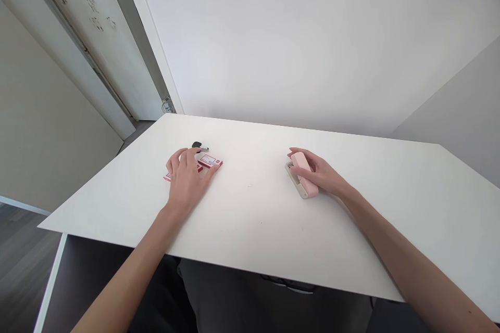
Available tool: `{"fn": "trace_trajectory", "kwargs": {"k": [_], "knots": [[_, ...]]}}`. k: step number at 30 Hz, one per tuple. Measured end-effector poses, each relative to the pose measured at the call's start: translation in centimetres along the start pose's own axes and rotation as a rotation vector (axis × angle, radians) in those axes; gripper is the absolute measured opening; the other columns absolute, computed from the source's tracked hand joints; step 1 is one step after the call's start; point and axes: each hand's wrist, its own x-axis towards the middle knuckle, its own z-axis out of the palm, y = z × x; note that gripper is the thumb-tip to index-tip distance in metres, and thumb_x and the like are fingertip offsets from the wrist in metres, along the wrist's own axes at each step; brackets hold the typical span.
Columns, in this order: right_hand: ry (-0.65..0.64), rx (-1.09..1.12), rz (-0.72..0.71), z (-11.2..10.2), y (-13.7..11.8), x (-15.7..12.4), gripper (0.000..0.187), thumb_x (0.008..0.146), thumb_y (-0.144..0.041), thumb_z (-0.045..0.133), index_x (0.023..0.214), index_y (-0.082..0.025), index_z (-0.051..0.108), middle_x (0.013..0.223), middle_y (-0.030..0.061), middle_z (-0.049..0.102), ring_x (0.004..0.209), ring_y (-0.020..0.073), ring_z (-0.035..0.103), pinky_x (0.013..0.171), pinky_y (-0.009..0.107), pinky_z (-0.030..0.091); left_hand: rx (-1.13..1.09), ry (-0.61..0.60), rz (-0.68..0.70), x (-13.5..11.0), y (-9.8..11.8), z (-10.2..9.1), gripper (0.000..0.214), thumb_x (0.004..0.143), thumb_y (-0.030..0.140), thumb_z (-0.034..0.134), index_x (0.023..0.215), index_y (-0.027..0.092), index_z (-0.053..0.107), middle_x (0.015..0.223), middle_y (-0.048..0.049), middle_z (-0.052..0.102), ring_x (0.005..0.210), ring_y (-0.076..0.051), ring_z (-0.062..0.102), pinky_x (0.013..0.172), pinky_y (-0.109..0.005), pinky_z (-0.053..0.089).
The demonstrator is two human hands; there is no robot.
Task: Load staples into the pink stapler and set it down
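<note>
My left hand (187,179) lies over small red and white boxes on the white table (250,218), fingers spread; one box (210,161) shows beside its fingertips, another (167,177) peeks out at its left edge. My right hand (320,174) wraps round a pink stapler (302,177) that rests on the table, its metal front end pointing away from me. A small black and silver object (199,146) lies just beyond my left fingers.
The table's near edge (219,257) runs across the lower part of the view. A white wall stands behind the table. A door frame (128,62) and a grey floor lie to the left.
</note>
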Motion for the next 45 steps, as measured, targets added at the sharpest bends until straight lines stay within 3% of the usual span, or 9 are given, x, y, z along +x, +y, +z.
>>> {"fn": "trace_trajectory", "kwargs": {"k": [5, 11, 17, 21, 23, 27, 31, 39, 45], "knots": [[0.121, -0.139, -0.070, -0.5, -1.0, -0.6, 0.047, 0.084, -0.059, 0.081, 0.121, -0.030, 0.073, 0.130, 0.0081, 0.073, 0.121, 0.0335, 0.066, 0.092, 0.045, 0.059, -0.005, 0.081, 0.307, -0.4, 0.5, -0.1, 0.030, 0.103, 0.038, 0.059, 0.128, 0.022, 0.059, 0.132, -0.0140, 0.068, 0.135, -0.036, 0.052, 0.113, -0.056, 0.041], [-0.022, -0.262, -0.182, 1.7, -1.8, -1.2, 0.037, 0.096, -0.059, 0.069, 0.120, -0.032, 0.073, 0.118, 0.0051, 0.077, 0.103, 0.0301, 0.071, 0.084, 0.044, 0.058, -0.152, -0.149, 0.606, -1.0, 2.7, 0.9, 0.017, 0.105, 0.029, 0.056, 0.119, 0.023, 0.064, 0.129, -0.0096, 0.071, 0.129, -0.029, 0.058, 0.111, -0.049, 0.046], [0.050, -0.392, -0.437, 4.7, -1.6, -1.5, 0.026, 0.104, -0.051, 0.061, 0.119, -0.032, 0.069, 0.113, 0.0067, 0.073, 0.105, 0.0294, 0.067, 0.092, 0.046, 0.055, -0.466, -0.341, 0.460, 0.2, 7.3, 3.8, 0.026, 0.101, 0.038, 0.065, 0.122, 0.024, 0.072, 0.121, -0.0061, 0.077, 0.119, -0.026, 0.065, 0.106, -0.045, 0.050], [0.044, -0.361, -0.475, 5.4, -1.4, -1.4, 0.023, 0.105, -0.047, 0.060, 0.120, -0.031, 0.066, 0.116, 0.0076, 0.071, 0.105, 0.0284, 0.066, 0.090, 0.045, 0.055, -0.673, -0.555, 0.284, 1.1, 8.8, 3.9, 0.024, 0.100, 0.037, 0.060, 0.110, 0.024, 0.079, 0.105, -0.0028, 0.080, 0.091, -0.019, 0.070, 0.077, -0.032, 0.053], [0.050, -0.345, -0.467, 5.5, -1.3, -1.3, 0.022, 0.104, -0.046, 0.062, 0.120, -0.031, 0.065, 0.118, 0.0076, 0.070, 0.106, 0.0281, 0.065, 0.089, 0.044, 0.055, -0.704, -0.594, 0.237, 1.3, 8.9, 3.6, 0.021, 0.098, 0.035, 0.062, 0.104, 0.024, 0.079, 0.103, -0.0019, 0.079, 0.087, -0.018, 0.068, 0.073, -0.030, 0.050], [0.073, -0.321, -0.460, 5.6, -1.4, -1.3, 0.021, 0.103, -0.047, 0.063, 0.116, -0.031, 0.065, 0.116, 0.0079, 0.070, 0.107, 0.0286, 0.065, 0.088, 0.044, 0.055, -0.675, -0.640, 0.326, 1.1, 8.6, 3.3, 0.013, 0.092, 0.032, 0.066, 0.090, 0.022, 0.073, 0.084, 0.0010, 0.068, 0.077, -0.015, 0.058, 0.071, -0.028, 0.045], [0.036, -0.294, -0.464, 5.6, -1.8, -1.4, 0.022, 0.104, -0.048, 0.062, 0.116, -0.030, 0.064, 0.114, 0.0082, 0.070, 0.104, 0.0285, 0.065, 0.087, 0.045, 0.054, -0.666, -0.660, 0.351, 0.9, 8.6, 3.5, 0.029, 0.094, 0.047, 0.070, 0.083, 0.021, 0.066, 0.074, 0.0033, 0.055, 0.068, -0.013, 0.046, 0.064, -0.028, 0.038], [-0.010, -0.138, -0.463, 5.7, -2.0, -1.5, 0.023, 0.103, -0.049, 0.065, 0.116, -0.030, 0.067, 0.113, 0.0087, 0.067, 0.103, 0.0279, 0.064, 0.086, 0.045, 0.053, -0.681, -0.644, 0.334, 0.8, 8.3, 4.2, 0.040, 0.097, 0.054, 0.069, 0.077, 0.020, 0.065, 0.075, 0.0027, 0.052, 0.066, -0.012, 0.041, 0.062, -0.028, 0.033], [-0.055, 0.055, -0.366, 5.4, -2.5, -1.6, 0.024, 0.100, -0.050, 0.071, 0.112, -0.030, 0.069, 0.113, 0.0063, 0.066, 0.104, 0.0255, 0.063, 0.088, 0.041, 0.054, -0.640, -0.657, 0.334, 0.6, 8.2, 4.2, 0.036, 0.097, 0.054, 0.069, 0.083, 0.021, 0.070, 0.079, 0.0018, 0.058, 0.066, -0.012, 0.043, 0.062, -0.027, 0.034]]}}
